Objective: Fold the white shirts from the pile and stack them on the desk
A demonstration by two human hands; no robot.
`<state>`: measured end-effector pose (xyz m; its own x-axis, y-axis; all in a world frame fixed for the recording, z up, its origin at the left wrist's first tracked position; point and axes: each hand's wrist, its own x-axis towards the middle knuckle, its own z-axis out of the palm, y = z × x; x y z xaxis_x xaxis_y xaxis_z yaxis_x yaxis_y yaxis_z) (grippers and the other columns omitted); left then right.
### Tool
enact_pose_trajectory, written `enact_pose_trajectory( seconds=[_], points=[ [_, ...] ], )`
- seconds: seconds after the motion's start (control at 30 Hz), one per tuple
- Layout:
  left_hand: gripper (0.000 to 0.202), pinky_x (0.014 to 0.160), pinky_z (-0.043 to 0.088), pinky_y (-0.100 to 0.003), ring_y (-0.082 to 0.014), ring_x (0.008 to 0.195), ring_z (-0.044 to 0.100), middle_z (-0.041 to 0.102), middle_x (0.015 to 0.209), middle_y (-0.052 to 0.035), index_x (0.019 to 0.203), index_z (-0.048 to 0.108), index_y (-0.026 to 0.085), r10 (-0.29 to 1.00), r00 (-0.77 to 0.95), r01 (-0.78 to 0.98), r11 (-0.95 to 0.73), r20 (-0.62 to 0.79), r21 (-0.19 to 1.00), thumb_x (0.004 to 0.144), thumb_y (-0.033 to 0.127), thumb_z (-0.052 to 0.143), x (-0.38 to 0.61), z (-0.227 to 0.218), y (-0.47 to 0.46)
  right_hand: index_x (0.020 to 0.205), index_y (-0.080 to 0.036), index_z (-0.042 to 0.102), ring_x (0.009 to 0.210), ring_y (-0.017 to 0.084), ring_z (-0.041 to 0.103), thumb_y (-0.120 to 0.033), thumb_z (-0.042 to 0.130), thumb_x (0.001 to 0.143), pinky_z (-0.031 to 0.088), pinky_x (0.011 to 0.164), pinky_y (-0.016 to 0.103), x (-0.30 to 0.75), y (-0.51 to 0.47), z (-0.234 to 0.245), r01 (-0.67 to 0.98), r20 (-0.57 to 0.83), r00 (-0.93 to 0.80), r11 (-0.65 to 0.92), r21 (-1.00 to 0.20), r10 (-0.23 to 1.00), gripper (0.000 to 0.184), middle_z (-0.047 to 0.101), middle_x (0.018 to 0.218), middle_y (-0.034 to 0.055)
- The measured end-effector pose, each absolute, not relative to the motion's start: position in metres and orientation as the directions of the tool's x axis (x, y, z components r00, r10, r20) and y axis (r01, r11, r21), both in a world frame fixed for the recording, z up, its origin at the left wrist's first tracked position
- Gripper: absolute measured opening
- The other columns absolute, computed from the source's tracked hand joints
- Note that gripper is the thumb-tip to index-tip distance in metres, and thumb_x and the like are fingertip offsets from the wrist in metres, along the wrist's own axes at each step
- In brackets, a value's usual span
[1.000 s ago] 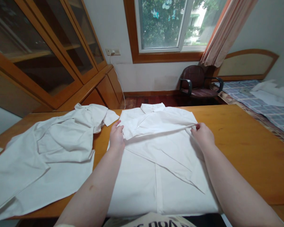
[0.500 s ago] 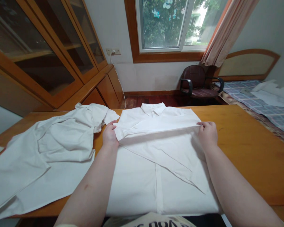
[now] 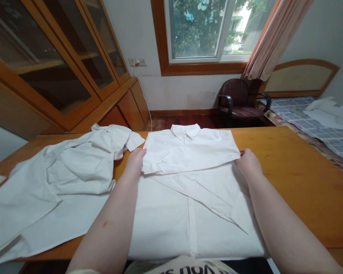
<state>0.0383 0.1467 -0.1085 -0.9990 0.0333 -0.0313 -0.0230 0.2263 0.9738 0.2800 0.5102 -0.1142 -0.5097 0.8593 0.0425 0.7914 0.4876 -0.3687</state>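
A white collared shirt (image 3: 188,182) lies flat on the wooden table (image 3: 297,179) straight ahead, its collar (image 3: 185,130) at the far edge. The upper part is folded, with a sleeve laid slantwise across the middle. My left hand (image 3: 135,161) grips the left edge of the folded upper part, fingers tucked under the cloth. At the right edge of that same fold my right hand (image 3: 247,164) holds the cloth, its fingers also partly hidden beneath.
A second white garment (image 3: 60,182) lies crumpled on the table's left half. A glass-fronted wooden cabinet (image 3: 54,64) stands at the left. Beyond the table are a dark armchair (image 3: 240,99), a window and a bed (image 3: 317,118) at the right.
Both hands have spread outward along the fold, and the raised upper part of the shirt has come down flat and smooth on the table.
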Motion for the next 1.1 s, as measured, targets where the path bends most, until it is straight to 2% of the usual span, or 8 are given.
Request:
enact_pose_trajectory(
  seconds=[0.1,0.2,0.33,0.53,0.63,0.77,0.93,1.1],
  points=[
    [0.017,0.064,0.040,-0.034,-0.0266,0.075,0.057,0.060,0.070,-0.0047,0.067,0.057,0.025,0.016,-0.999,0.046,0.583,0.046,0.811,0.059,0.036,0.068,0.037,-0.112,0.142,0.106,-0.015,0.057,0.084,0.027,0.059,-0.037,0.051,0.078,0.040,0.064,0.033,0.281,0.512,-0.115,0.797,0.027,-0.508,0.482,-0.365,0.861,0.036,0.065,0.096,0.0145],
    [0.018,0.068,0.041,-0.035,-0.0284,0.082,0.060,0.064,0.088,-0.0080,0.079,0.058,0.026,0.084,-0.991,0.132,0.743,0.104,0.656,0.064,0.032,0.064,0.037,-0.114,0.141,0.101,-0.017,0.058,0.084,0.023,0.057,-0.024,0.048,0.076,0.041,0.067,0.031,0.282,0.514,-0.115,0.759,0.119,-0.499,0.499,-0.418,0.858,0.027,0.064,0.097,0.0114],
    [0.015,0.068,0.042,-0.035,-0.0289,0.083,0.062,0.067,0.091,-0.0098,0.079,0.060,0.026,0.170,-0.984,0.169,0.798,0.053,0.578,0.064,0.026,0.061,0.036,-0.117,0.140,0.094,-0.020,0.059,0.084,0.023,0.055,-0.021,0.046,0.074,0.040,0.066,0.030,0.286,0.515,-0.112,0.745,0.198,-0.470,0.507,-0.433,0.860,0.024,0.063,0.098,0.0100],
    [0.008,0.064,0.041,-0.036,-0.0320,0.080,0.064,0.069,0.081,-0.0139,0.068,0.063,0.024,0.250,-0.966,0.198,0.877,-0.064,0.437,0.064,0.027,0.058,0.037,-0.117,0.138,0.087,-0.020,0.063,0.075,0.024,0.057,-0.036,0.052,0.073,0.036,0.057,0.030,0.287,0.523,-0.108,0.808,0.044,-0.478,0.459,-0.368,0.877,0.024,0.066,0.086,0.0098],
    [0.014,0.064,0.042,-0.036,-0.0320,0.080,0.065,0.069,0.077,-0.0151,0.064,0.063,0.023,0.275,-0.957,0.217,0.886,-0.088,0.409,0.068,0.034,0.055,0.036,-0.117,0.138,0.087,-0.019,0.064,0.074,0.023,0.058,-0.038,0.057,0.070,0.037,0.058,0.028,0.290,0.534,-0.109,0.756,-0.055,-0.609,0.558,-0.343,0.791,0.026,0.067,0.084,0.0090],
    [0.029,0.064,0.044,-0.034,-0.0309,0.080,0.065,0.069,0.078,-0.0151,0.066,0.063,0.022,0.284,-0.953,0.228,0.902,-0.108,0.366,0.073,0.047,0.051,0.033,-0.119,0.139,0.079,-0.019,0.063,0.070,0.019,0.058,-0.035,0.062,0.066,0.037,0.059,0.026,0.297,0.548,-0.114,0.666,-0.111,-0.721,0.638,-0.387,0.684,0.021,0.066,0.078,0.0043],
    [0.033,0.064,0.044,-0.033,-0.0313,0.083,0.066,0.070,0.084,-0.0172,0.074,0.066,0.020,0.322,-0.943,0.283,0.911,-0.089,0.301,0.075,0.048,0.049,0.033,-0.124,0.141,0.072,-0.020,0.061,0.066,0.017,0.054,-0.032,0.059,0.068,0.034,0.056,0.025,0.296,0.551,-0.119,0.715,-0.049,-0.642,0.574,-0.400,0.765,0.013,0.063,0.070,0.0023],
    [0.035,0.067,0.044,-0.033,-0.0307,0.087,0.065,0.069,0.093,-0.0176,0.084,0.066,0.019,0.337,-0.937,0.306,0.918,-0.092,0.253,0.079,0.047,0.046,0.030,-0.125,0.148,0.074,-0.020,0.061,0.066,0.017,0.053,-0.033,0.055,0.070,0.033,0.056,0.026,0.288,0.548,-0.122,0.755,-0.048,-0.587,0.525,-0.392,0.808,0.014,0.063,0.072,0.0027]
  ],
)
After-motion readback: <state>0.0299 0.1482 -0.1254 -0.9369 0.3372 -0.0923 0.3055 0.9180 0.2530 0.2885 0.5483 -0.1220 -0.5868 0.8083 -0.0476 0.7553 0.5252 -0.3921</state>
